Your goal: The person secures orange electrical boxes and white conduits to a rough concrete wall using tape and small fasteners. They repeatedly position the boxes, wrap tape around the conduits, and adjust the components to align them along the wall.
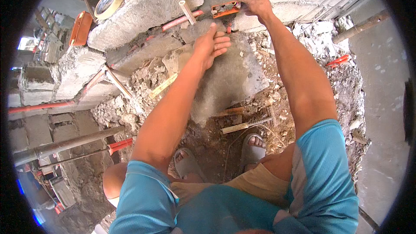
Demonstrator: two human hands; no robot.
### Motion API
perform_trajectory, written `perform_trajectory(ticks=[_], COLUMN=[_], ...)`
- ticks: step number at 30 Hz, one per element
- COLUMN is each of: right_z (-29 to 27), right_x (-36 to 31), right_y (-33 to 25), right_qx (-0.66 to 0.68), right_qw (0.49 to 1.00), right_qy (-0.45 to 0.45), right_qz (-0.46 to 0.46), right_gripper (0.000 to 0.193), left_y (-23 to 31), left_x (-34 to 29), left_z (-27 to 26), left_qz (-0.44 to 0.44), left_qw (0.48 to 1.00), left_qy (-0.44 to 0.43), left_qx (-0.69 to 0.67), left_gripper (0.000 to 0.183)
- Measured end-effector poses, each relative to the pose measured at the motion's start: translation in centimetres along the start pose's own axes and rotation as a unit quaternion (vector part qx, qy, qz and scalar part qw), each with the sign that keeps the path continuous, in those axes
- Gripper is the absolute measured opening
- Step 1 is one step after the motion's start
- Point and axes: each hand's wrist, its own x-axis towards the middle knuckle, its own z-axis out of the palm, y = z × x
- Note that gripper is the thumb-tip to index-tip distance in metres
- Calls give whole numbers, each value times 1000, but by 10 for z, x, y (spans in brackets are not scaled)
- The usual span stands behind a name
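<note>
An orange electrical box [225,14] with an open front sits in a gap of the broken block wall. At its right end is my right hand [258,7], thumb stretched along the upper edge and the other fingers curled in, partly hidden; it appears to grip the box. Below and left of the box, my left hand [212,47] is held out with its fingers extended and nothing in it. Under that hand lies a grey cement-smeared slab [229,78]. Short orange conduit [182,20] runs in the wall groove, with a pale wooden stick [187,12] across it.
A tape roll [108,4] and another orange box [80,29] rest on the wall at left. Rubble surrounds the slab. A wooden-handled tool [235,128] lies near my sandalled feet. Poles [69,144] cross the left side; another pole [362,27] leans at right.
</note>
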Motion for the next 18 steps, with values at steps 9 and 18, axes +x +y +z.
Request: perform_trajectory(ticks=[9, 18], right_z=[-6, -9], right_x=[-5, -19], right_y=[22, 41], right_qx=[-7, -77], right_qw=[999, 996], right_qy=[-50, -33], right_qz=[13, -15], right_gripper=[55, 29], left_y=[2, -6], left_x=[3, 10], left_z=[-16, -18], left_qz=[-7, 3], left_qw=[999, 1000], left_qy=[31, 25], left_qx=[-8, 0], left_gripper=[64, 55])
